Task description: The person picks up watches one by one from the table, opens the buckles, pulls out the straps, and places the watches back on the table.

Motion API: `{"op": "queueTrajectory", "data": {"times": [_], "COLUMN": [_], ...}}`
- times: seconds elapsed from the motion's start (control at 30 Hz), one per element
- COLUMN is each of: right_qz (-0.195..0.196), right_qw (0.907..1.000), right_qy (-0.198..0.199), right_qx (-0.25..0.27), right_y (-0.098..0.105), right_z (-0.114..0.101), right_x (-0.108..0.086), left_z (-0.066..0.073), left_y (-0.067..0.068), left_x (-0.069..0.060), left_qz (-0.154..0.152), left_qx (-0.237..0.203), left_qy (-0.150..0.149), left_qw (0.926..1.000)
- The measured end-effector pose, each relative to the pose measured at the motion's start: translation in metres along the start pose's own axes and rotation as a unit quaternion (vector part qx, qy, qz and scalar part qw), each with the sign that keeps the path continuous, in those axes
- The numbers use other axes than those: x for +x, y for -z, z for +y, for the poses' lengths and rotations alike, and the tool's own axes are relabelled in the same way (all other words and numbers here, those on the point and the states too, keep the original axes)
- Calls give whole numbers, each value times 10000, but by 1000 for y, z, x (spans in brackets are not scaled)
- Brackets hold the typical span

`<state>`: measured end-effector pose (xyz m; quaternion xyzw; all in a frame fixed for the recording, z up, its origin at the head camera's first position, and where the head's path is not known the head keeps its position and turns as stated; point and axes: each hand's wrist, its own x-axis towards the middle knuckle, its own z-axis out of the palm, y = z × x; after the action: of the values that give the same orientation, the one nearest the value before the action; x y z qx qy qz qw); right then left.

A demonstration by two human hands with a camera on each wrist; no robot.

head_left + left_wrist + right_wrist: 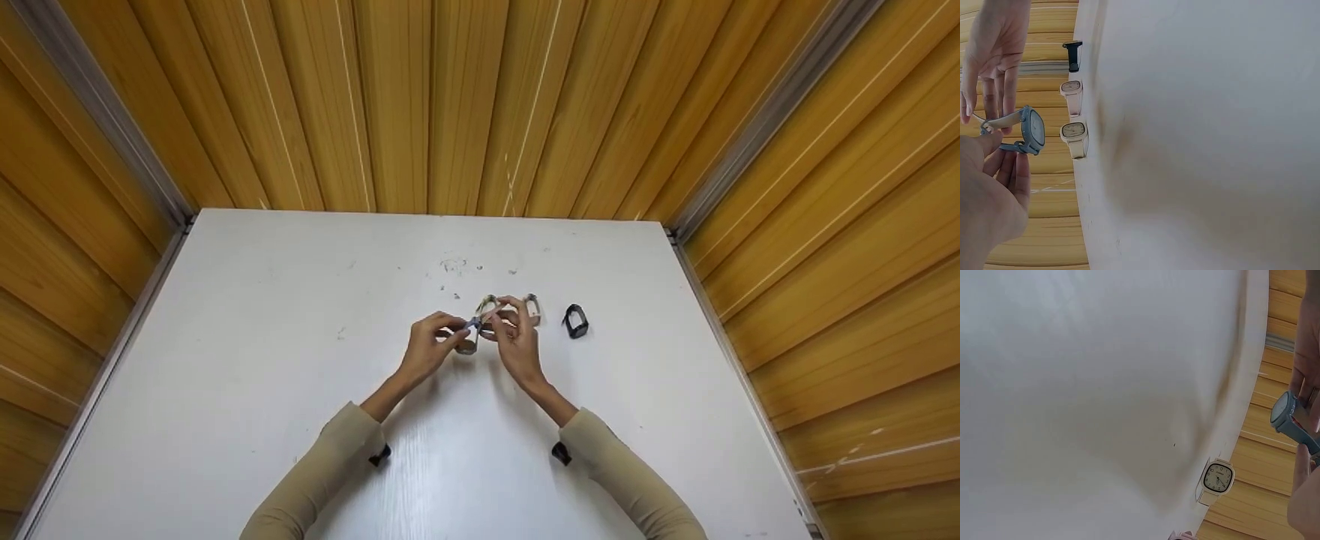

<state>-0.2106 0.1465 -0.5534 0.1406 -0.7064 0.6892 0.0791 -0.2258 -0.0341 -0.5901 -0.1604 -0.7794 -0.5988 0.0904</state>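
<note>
A blue wristwatch [1033, 130] with a square-cornered case is held up above the table between both hands, its strap bent into a loop. My left hand [431, 346] pinches the strap near the buckle, thumb against curled fingers. From the other side my right hand [519, 351] pinches the free strap end. The watch dial [1280, 406] faces away from the palms. Fingers partly hide the buckle. Just beyond the hands stands a cream watch [1218, 478], its strap closed in a loop. Beside it is a pink watch [1072, 97], partly behind the right hand in the head view.
A black watch [576, 321] stands farther right on the white table [247, 360]. Small dark marks [454, 265] spot the tabletop beyond the hands. Wood-patterned panels [465, 105] rise behind the table and on both sides.
</note>
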Motion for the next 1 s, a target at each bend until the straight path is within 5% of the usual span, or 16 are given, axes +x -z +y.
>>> {"op": "queueTrajectory", "data": {"times": [0.3,1.0], "right_qz": [-446,-230], "right_qw": [9944,9957], "right_qy": [574,379], "right_qx": [-771,-810], "right_y": [-4,-3], "right_z": [3,0], "right_x": [-8,-8], "left_z": [0,-2], "left_y": [0,0], "left_x": [-2,-5], "left_qz": [48,75], "left_qx": [159,85], "left_qy": [58,-172], "left_qw": [9998,9998]}}
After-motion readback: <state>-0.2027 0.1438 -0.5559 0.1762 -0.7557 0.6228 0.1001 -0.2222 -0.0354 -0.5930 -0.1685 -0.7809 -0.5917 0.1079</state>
